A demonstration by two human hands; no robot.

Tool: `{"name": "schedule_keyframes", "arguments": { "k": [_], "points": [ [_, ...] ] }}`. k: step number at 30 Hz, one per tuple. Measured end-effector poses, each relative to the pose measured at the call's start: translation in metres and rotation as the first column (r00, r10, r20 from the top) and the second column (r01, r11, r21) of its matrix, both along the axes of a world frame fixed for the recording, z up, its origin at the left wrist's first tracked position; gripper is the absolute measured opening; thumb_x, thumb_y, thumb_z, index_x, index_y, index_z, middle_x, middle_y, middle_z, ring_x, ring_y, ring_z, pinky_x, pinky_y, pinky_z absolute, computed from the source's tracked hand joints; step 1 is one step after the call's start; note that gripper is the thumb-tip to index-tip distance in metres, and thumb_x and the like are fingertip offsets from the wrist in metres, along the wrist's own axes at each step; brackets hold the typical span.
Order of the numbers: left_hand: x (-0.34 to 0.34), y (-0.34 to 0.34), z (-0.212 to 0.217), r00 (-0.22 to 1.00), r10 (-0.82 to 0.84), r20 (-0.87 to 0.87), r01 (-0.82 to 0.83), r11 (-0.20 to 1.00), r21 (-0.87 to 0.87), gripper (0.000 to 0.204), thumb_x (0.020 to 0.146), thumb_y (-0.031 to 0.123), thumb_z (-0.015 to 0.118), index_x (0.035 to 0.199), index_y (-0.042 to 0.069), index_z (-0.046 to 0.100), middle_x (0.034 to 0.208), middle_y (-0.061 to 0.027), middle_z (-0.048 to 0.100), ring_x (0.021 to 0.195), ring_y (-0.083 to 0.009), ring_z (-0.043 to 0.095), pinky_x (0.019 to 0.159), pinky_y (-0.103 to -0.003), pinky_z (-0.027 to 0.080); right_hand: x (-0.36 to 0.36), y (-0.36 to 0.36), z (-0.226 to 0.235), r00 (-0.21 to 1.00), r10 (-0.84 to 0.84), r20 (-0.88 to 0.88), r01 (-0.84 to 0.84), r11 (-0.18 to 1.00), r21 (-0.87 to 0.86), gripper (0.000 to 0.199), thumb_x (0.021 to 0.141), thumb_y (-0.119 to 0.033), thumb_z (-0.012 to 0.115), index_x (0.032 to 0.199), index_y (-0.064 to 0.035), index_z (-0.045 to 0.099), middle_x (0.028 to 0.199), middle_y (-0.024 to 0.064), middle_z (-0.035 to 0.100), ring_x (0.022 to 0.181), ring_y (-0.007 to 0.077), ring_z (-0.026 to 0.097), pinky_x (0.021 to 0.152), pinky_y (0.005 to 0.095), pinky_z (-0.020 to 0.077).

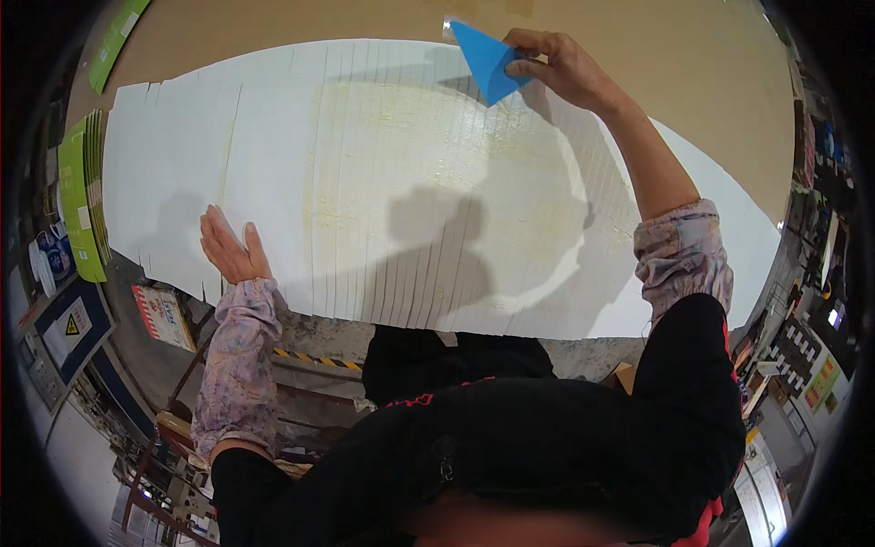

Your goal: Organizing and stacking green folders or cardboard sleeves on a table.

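White strips (333, 228), blue triangle (488, 66) in right fingers' (532, 39) pinch, long axis and tip forward-left; left fingers (217, 239) flat, thumb (254, 242) apart.

The right hand (574, 77) holds a blue triangular sheet (488, 66) near the far edge of overlapping white strips (351, 187) on the brown desk (711, 100). Glossy yellowish patches (321, 219) mark the strips. The left hand (232, 253) is positioned over their near left portion.

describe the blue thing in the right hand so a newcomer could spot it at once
Find the broad spread of white sheets on the brown surface. Near its far edge, the right hand pinches a flat triangle. Its blue colour and sharp corners stand out against the white and brown.
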State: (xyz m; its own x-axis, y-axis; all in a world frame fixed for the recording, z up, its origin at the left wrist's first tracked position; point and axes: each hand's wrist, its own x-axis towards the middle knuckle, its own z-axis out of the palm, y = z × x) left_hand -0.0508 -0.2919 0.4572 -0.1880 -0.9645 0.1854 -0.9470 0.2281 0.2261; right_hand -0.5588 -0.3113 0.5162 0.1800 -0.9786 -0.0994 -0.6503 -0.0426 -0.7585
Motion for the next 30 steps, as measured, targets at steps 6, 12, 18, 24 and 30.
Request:
{"name": "schedule_keyframes", "arguments": {
  "k": [6, 12, 18, 24, 30],
  "points": [
    [-0.001, 0.001, 0.002, 1.000, -0.009, 0.001, 0.009, 1.000, -0.004, 0.063, 0.091, 0.033, 0.049, 0.144, 0.005, 0.027, 0.143, -0.0210, 0.030, 0.134, -0.0360, 0.026, 0.111, -0.052, 0.014, -0.008, 0.026, 0.000, 0.995, -0.055, -0.089, 0.065, 0.990, 0.122, 0.020, 0.085, -0.015, 0.064, 0.101, -0.0051, 0.061, 0.086, 0.0083, 0.063, 0.081, 0.0198, 0.060, 0.081, 0.0321, 0.0480],
    [0.002, 0.001, -0.002, 0.999, -0.017, 0.031, 0.017, 1.000, -0.009, 0.064, 0.090, 0.031, 0.050, 0.144, 0.005, 0.026, 0.143, -0.0207, 0.030, 0.134, -0.0356, 0.027, 0.110, -0.053, 0.015, -0.009, 0.010, 0.000, 0.998, -0.043, -0.039, 0.044, 0.999, 0.016, 0.021, 0.084, -0.018, 0.065, 0.101, -0.0050, 0.061, 0.086, 0.0087, 0.063, 0.082, 0.0207, 0.061, 0.080, 0.0320, 0.0486],
    [-0.001, 0.003, 0.003, 0.999, -0.010, 0.050, 0.011, 1.000, -0.021, 0.059, 0.092, 0.025, 0.049, 0.141, 0.001, 0.030, 0.142, -0.0218, 0.032, 0.132, -0.0368, 0.029, 0.110, -0.048, 0.020, -0.007, 0.032, 0.009, 0.985, -0.035, -0.171, 0.063, 0.985, 0.160, 0.019, 0.085, -0.016, 0.064, 0.099, -0.0042, 0.061, 0.088, 0.0104, 0.063, 0.085, 0.0217, 0.062, 0.086, 0.0328, 0.0496],
    [0.000, 0.001, 0.002, 0.999, -0.033, 0.028, 0.034, 0.999, -0.019, 0.062, 0.091, 0.030, 0.050, 0.143, 0.005, 0.028, 0.142, -0.0197, 0.032, 0.133, -0.0348, 0.029, 0.109, -0.053, 0.016, -0.019, 0.041, 0.007, 0.991, -0.136, -0.007, 0.136, 0.991, 0.003, 0.017, 0.086, -0.012, 0.063, 0.100, -0.0023, 0.061, 0.086, 0.0087, 0.062, 0.079, 0.0195, 0.057, 0.078, 0.0328, 0.0468],
    [0.002, 0.001, -0.002, 0.998, -0.028, 0.055, 0.029, 0.999, -0.021, 0.060, 0.091, 0.026, 0.050, 0.142, 0.002, 0.029, 0.142, -0.0217, 0.032, 0.132, -0.0367, 0.029, 0.109, -0.048, 0.020, -0.004, 0.028, -0.013, 0.988, -0.148, -0.032, 0.146, 0.988, -0.048, 0.021, 0.086, -0.016, 0.064, 0.101, -0.0032, 0.058, 0.086, 0.0064, 0.060, 0.082, 0.0166, 0.055, 0.081, 0.0331, 0.0461]
  ]
}}
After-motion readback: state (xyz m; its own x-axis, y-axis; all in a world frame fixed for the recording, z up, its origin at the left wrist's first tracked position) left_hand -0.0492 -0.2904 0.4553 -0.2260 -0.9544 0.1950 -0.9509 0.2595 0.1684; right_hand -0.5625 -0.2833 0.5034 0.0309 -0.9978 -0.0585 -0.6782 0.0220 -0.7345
